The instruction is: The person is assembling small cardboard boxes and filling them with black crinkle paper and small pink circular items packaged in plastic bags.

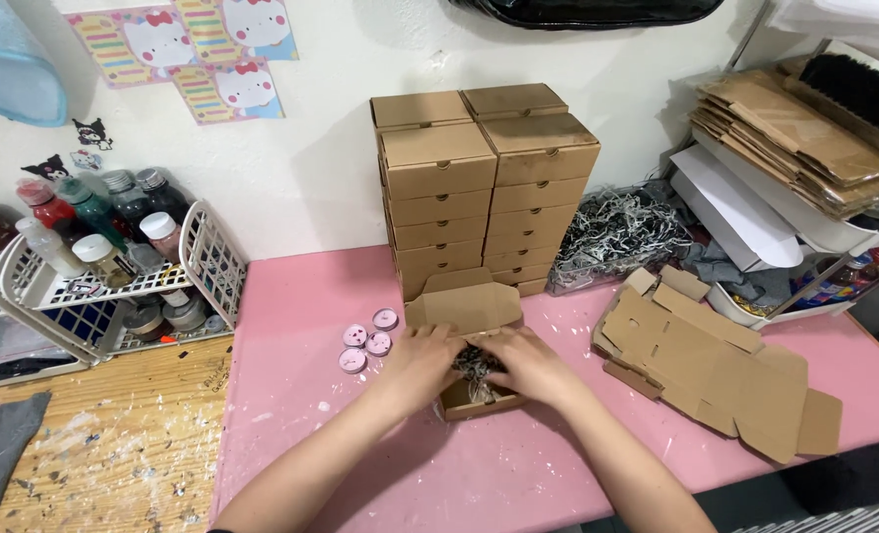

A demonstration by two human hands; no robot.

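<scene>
So here's where we're at: our left hand (421, 363) and right hand (528, 363) are both down in the small open cardboard box (474, 395) at the centre of the frame, fingers spread loosely and pressing into the shredded paper filler (477, 361) inside it. Neither hand is really gripping anything, just flat-ish on the shred. The box's lid flap (464, 304) stands open behind our hands.

Progress-wise, we'd say a good chunk is done. The stack of closed boxes (484, 192) against the wall at upper centre looks like finished ones, two columns and several high. This box seems to be at the padding stage, with nothing but shred showing inside as far as we can tell.

What looks left: the four small pink round pieces (366, 341) just left of the box sit on the pink table (291, 395) outside any box. To the right, flat unfolded box blanks (716, 370) lie waiting, and there are more flat blanks (804, 138) piled at upper right. A heap of loose shred (617, 235) sits beside the stack. So plenty more to go, we reckon.
</scene>
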